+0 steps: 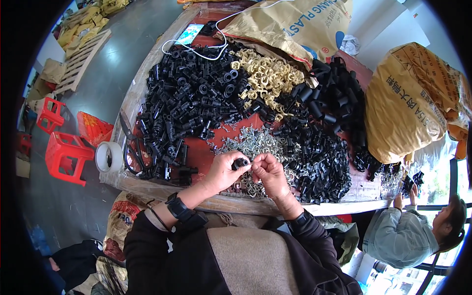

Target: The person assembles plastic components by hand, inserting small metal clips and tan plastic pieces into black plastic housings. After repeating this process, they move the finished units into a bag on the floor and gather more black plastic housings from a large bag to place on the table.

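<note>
My left hand (223, 171) is closed around a black cylindrical plastic fitting (241, 163), its round end turned up toward me. Close beside it, my right hand (272, 178) pinches thumb and forefinger together at the fitting; whatever sits between those fingertips is too small to make out. Below both hands lies a heap of small silvery screws (246, 139) mixed with metal clips (250, 188). Black plastic fittings (187, 98) are piled to the left and beyond, and small black clips (322, 169) to the right.
Tan plastic clips (268, 78) and black tubes (339, 93) lie farther back. Scissors (132, 142) and a tape roll (109, 157) rest at the left edge. Large sacks (408, 105) stand right, red stools (69, 155) left. A co-worker (403, 236) handles parts at the right.
</note>
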A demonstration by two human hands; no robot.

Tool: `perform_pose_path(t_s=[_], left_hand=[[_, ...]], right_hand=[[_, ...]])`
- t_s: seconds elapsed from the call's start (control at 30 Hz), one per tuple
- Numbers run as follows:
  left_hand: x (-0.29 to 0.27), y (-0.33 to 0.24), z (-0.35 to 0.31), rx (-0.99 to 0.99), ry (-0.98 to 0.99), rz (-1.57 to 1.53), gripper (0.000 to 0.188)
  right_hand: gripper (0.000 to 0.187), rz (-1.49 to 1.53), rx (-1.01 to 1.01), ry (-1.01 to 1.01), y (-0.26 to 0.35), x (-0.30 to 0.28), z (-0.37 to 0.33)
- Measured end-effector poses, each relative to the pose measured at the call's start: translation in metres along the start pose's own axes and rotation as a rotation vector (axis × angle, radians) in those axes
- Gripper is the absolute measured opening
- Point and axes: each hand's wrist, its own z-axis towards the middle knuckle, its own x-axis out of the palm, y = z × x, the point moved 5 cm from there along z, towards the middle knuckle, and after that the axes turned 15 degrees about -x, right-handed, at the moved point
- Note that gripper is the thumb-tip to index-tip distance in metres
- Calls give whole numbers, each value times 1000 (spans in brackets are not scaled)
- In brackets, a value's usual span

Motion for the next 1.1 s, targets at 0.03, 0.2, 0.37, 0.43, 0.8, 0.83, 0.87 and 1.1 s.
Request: perform_pose_path(t_s=[0.03, 0.2, 0.37, 0.43, 0.8, 0.83, 0.87, 1.1], left_hand=[[1, 3, 1, -24, 12, -11, 14], [2, 0, 3, 71, 38, 17, 13], [0, -12, 0, 253, 63, 134, 12], [-1, -12, 0, 244, 67, 163, 12], [3, 23, 9, -243, 148, -220, 5], [4, 25, 9, -285, 163, -319, 6], [5, 27, 9, -328, 177, -418, 8], [10, 23, 2, -406, 210, -538, 10]], right_hand=[[11, -31, -10, 13, 0, 0, 0], [13, -64, -8, 53, 0, -1, 0], [14, -54, 8, 83, 0, -1, 0], [15, -80, 2, 101, 0, -1, 0], [18, -1057, -647, 269, 29, 18, -3], [18, -1077, -651, 270, 28, 16, -2], [18, -1096, -655, 270, 28, 15, -1], [14, -925, -613, 276, 41, 19, 0]])
